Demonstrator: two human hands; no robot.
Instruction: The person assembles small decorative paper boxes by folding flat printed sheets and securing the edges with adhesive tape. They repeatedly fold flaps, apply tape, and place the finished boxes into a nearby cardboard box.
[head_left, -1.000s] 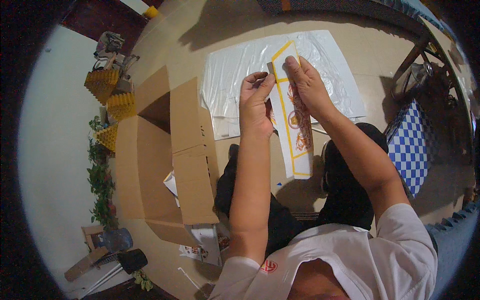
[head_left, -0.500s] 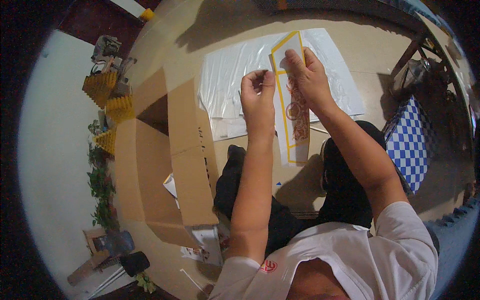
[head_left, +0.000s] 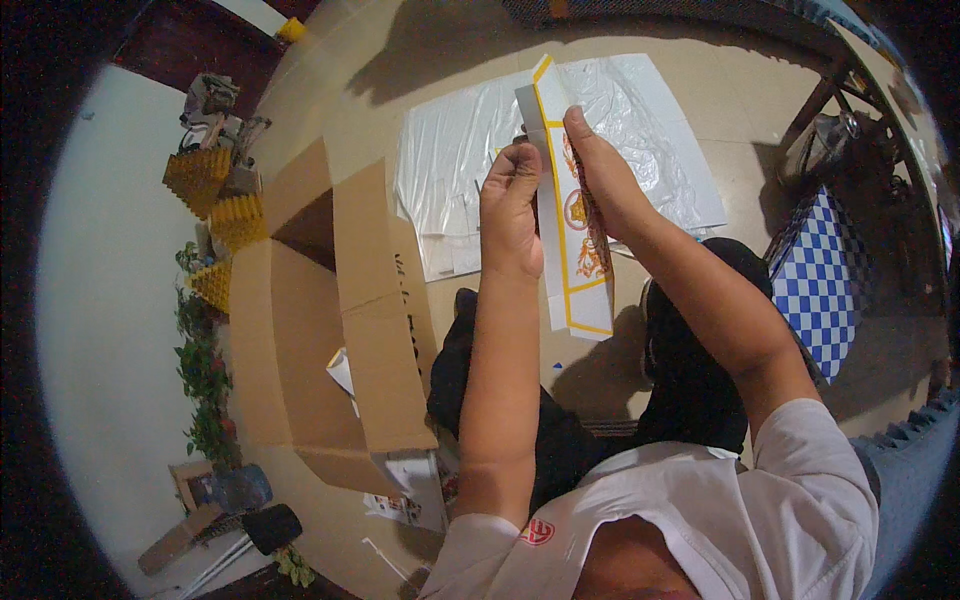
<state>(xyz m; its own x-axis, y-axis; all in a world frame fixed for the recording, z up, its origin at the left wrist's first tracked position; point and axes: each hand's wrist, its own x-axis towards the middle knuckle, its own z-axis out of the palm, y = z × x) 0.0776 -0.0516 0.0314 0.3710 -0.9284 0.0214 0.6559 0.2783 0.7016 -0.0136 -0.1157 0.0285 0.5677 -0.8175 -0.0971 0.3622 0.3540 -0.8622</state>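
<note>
A long, narrow folding paper box (head_left: pixel 574 225), white with yellow edge lines and an orange ornamental print, is held up in front of me with its end flaps sticking out at top and bottom. My right hand (head_left: pixel 607 180) grips its right side, thumb lying on the printed face and the fingers mostly hidden behind. At the upper left side, my left hand (head_left: pixel 512 205) is closed, thumb and curled fingers pressed together against the box's edge. Beyond both hands lies a white sheet stack (head_left: pixel 450 150) covered with crinkled clear plastic.
A large open cardboard carton (head_left: pixel 375 330) stands to my left with a few white pieces inside. At the right is a blue-and-white checkered box (head_left: pixel 820 290) beside a dark-legged table (head_left: pixel 815 100). Plants (head_left: pixel 203 375) and yellow stacked items (head_left: pixel 195 178) line the left wall.
The paper box has turned and its sides have spread, so a side panel shows on the left and the print faces me more. My left hand has moved slightly down against its edge.
</note>
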